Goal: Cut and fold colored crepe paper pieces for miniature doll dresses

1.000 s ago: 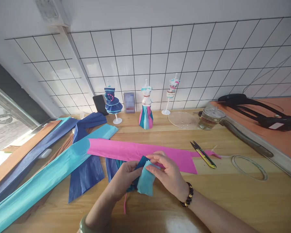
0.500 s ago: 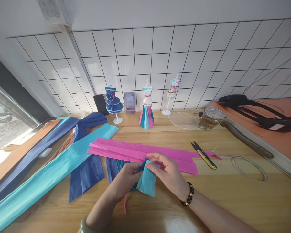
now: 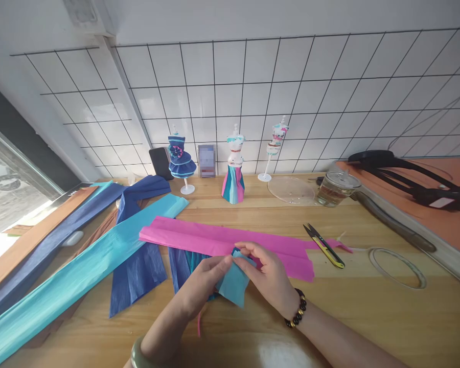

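A small piece of light blue crepe paper is pinched at its top edge between my two hands, with a bit of darker teal paper showing behind it. My left hand is closed on its upper left corner, thumb on top. My right hand grips the upper right part between thumb and fingers. Just behind my hands lies a long pink crepe paper strip. Teal and blue pieces are partly hidden under my left hand. A thin pink scrap lies near my left wrist.
Yellow-and-black thread snips and a ring of clear cord lie to the right. Long turquoise, blue and brown strips cover the left. Three small dress forms, a clear plate and a lidded glass stand at the back.
My left thumb has moved up and right to the paper's top edge, closer to my right hand. The light blue piece has turned slightly. The view has shifted a little.
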Available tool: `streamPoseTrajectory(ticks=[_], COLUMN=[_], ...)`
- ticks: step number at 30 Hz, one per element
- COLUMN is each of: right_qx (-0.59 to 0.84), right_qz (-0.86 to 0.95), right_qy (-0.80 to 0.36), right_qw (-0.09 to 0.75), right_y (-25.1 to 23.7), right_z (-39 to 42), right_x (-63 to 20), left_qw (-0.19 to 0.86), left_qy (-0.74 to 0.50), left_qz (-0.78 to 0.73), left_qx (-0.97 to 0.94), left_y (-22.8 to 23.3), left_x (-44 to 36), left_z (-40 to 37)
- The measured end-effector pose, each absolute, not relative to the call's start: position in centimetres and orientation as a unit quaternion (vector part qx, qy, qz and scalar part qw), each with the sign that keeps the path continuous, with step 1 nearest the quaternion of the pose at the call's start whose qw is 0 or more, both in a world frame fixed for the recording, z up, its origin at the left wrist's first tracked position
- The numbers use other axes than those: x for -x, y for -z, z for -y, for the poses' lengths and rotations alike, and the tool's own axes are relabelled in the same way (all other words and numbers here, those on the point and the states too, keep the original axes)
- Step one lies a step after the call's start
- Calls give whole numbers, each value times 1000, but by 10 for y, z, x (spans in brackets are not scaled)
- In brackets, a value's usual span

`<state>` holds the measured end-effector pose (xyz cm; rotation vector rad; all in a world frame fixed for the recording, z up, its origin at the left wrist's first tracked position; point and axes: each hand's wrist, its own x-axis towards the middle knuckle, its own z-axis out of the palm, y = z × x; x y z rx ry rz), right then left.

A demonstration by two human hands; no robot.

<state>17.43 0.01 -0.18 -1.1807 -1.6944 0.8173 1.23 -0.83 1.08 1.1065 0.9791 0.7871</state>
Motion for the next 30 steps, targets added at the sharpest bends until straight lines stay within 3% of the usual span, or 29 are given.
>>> streamPoseTrajectory(ticks=[8,12,16,30], right_qx=[472,454,462,422], right_qz=[680,650,615,583], right_qy=[-337,-389,-473,-555], right_qw=[448,468,429,417], right_y=[0,-2,-3,-5], right_z=[1,-2,-4,-11], right_x=[-174,-174,-174,-176], left_qw=[685,688,677,640], left_qy=[-333,-338,-344,-382], left_qz=[-414,-416,-418,-474], left_qx=[-499,-489,-499,-469], left_y=[-8,-9,-9,-3], left_x=[-13,-12,-12,-10], left_z=[6,5,5,2])
